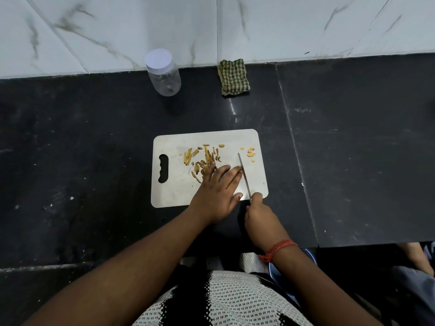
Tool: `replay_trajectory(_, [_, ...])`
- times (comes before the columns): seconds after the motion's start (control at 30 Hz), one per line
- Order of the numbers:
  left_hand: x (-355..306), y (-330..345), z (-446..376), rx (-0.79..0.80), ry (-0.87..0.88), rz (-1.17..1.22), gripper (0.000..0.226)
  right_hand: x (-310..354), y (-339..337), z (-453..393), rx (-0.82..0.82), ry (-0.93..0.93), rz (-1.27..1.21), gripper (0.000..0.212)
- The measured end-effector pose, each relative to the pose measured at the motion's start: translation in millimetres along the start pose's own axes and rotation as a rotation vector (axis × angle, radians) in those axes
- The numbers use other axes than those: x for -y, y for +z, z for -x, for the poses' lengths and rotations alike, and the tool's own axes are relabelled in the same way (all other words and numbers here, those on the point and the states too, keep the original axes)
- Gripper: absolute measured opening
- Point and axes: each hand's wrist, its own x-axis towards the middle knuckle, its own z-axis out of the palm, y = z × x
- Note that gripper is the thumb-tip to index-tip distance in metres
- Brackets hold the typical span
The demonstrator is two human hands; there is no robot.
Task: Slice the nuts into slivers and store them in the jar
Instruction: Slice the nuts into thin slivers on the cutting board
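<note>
Left hand (pixel 217 187) lies flat with straight fingers on the board (pixel 174 196), slivers (pixel 202 158) at its fingertips. Just right, the right hand (pixel 259 215) grips a knife (pixel 244 176). Farther back-left on the worktop (pixel 94 137) stands the lidded jar (pixel 163 72).

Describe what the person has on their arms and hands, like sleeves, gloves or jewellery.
Both forearms are bare in this view, with no sleeves reaching them and no gloves. The right hand has an orange-red thread band tied round its wrist, with a knotted bunch hanging at the inner side. The left hand shows no ring, watch or band. The top is a white and black knit.
</note>
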Motion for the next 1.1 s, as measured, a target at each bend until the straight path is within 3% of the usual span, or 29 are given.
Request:
replay_trajectory(0.43, [0.4,-0.3,0.2,0.004,-0.011,0.019,0.062,13.0,-6.2,-10.4,0.042,0.105,0.041,0.016])
replay_trajectory(0.57, [0.5,-1.1,-0.1,-0.003,-0.01,0.03,0.063,14.9,-8.2,-13.8,0.054,0.127,0.038,0.01])
replay_trajectory(0.77, [2.8,-4.2,-0.9,-0.102,-0.044,0.18,0.053,17.2,-11.4,-18.7,0.096,0.135,0.104,0.016])
replay_trajectory(0.87, [6.2,-8.8,-3.9,-0.13,0.03,0.149,0.051,17.0,-13.2,-19.2,0.117,0.137,0.178,0.028])
replay_trajectory(1.1, [25.2,-12.3,-19.0,-0.064,0.239,0.016,0.061,18.1,-10.5,-21.5,0.116,0.16,0.17,0.025])
